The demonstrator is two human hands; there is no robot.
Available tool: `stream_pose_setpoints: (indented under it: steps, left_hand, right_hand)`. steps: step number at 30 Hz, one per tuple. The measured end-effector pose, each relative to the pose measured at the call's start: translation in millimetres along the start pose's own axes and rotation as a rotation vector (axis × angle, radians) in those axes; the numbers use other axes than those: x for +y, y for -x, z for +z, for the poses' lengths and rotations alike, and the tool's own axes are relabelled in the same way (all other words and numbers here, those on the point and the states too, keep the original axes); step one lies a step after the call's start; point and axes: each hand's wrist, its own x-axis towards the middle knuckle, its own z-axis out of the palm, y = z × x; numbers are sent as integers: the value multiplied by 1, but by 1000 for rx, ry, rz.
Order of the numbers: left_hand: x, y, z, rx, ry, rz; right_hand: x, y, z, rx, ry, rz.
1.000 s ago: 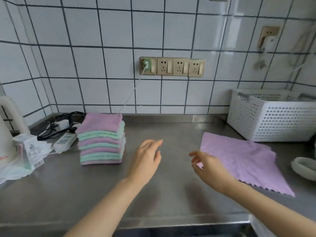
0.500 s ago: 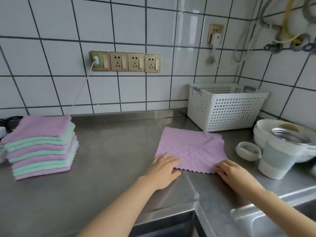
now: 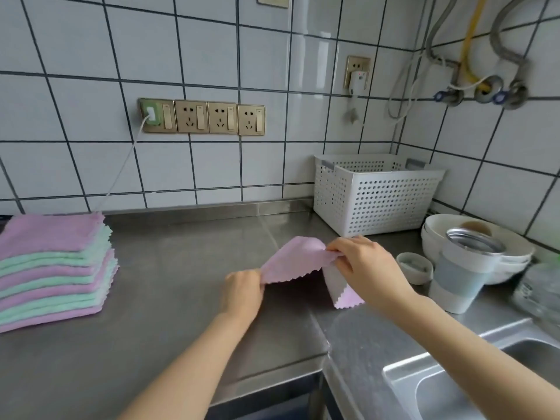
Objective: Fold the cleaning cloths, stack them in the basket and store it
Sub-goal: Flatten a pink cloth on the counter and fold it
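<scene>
Steel counter (image 3: 169, 286), pink cloth (image 3: 295, 259) mid-fold

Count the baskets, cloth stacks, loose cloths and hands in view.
basket: 1
cloth stack: 1
loose cloth: 1
hands: 2, left hand and right hand, both pinching the loose cloth
total: 5

Landmark: white basket (image 3: 375, 195), against the back wall. Left of it, bare steel counter (image 3: 181, 262) runs open to the cloth stack (image 3: 54, 268). Right of it, bowls (image 3: 472, 247), a tumbler (image 3: 463, 268) and a small lid (image 3: 415, 267) crowd the way. In front of it, both hands hold a pink cloth (image 3: 298, 259) up.
</scene>
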Motion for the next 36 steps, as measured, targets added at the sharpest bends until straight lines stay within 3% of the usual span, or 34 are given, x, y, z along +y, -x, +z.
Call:
stream_pose_setpoints:
  steps: [3, 6, 8, 11, 14, 17, 20, 23, 25, 28, 31, 33, 36]
  left_hand:
    - [-41, -7, -31, 118, 229, -65]
    - [-66, -5, -85, 167, 516, -9]
    - [-70, 4, -130, 166, 655, 41]
    - [-80, 22, -197, 104, 964, -47]
    - [-98, 27, -244, 33, 1309, -149]
    - [-109, 25, -247, 90, 1213, -238]
    - [-127, 31, -220, 140, 931, -301]
    - [-164, 42, -184, 23, 717, -389]
    - [-184, 42, -164, -6, 641, -459]
    - [-193, 26, -146, 51, 653, -545]
    - [-191, -2, -138, 257, 565, -456]
    - [-189, -13, -127, 308, 406, -380]
    - [-175, 0, -104, 57, 246, -256]
  right_hand:
    - [8, -5, -14, 60, -126, 91]
    - [11, -15, -31, 30, -309, 241]
    - [6, -19, -43, -79, -622, 329]
    - [-14, -21, -70, -194, -1191, 453]
    - [-40, -35, -81, -185, -1430, 473]
    - [-54, -52, -65, -193, -1452, 472]
    - [-51, -57, -18, -266, -1008, 412]
    - [-46, -49, 25, -387, -693, 379]
    - [-50, -47, 45, -420, -683, 420]
    - [-59, -62, 70, -404, -869, 547]
    - [-70, -88, 95, -301, -1055, 710]
    - [-76, -100, 113, -221, -988, 692]
    - [-97, -83, 125, -306, -723, 460]
